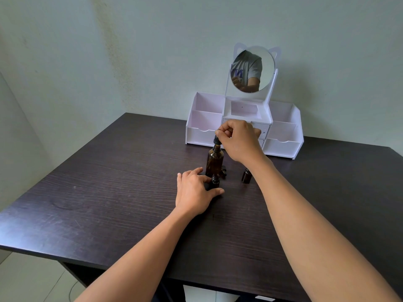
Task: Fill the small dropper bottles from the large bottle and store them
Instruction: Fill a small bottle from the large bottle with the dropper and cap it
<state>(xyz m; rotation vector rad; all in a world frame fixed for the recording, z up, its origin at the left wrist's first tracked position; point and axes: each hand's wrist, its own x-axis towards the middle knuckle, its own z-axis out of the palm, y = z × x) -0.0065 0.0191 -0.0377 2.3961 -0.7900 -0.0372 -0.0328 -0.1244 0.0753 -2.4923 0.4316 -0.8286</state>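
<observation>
Right fingers tight on black dropper; left fingers round small dark bottle

large bottle: on table | small bottle: just before it | second small bottle: right | organizer: behind

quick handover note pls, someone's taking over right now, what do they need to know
Right hand pinches the dropper at the neck of the large bottle.
Left hand holds an uncapped small bottle upright on the table.
A second small bottle stands to the right; its top is hidden.
No bottles show in the organizer.
Left: fill, cap, store. Fill levels unreadable.
</observation>
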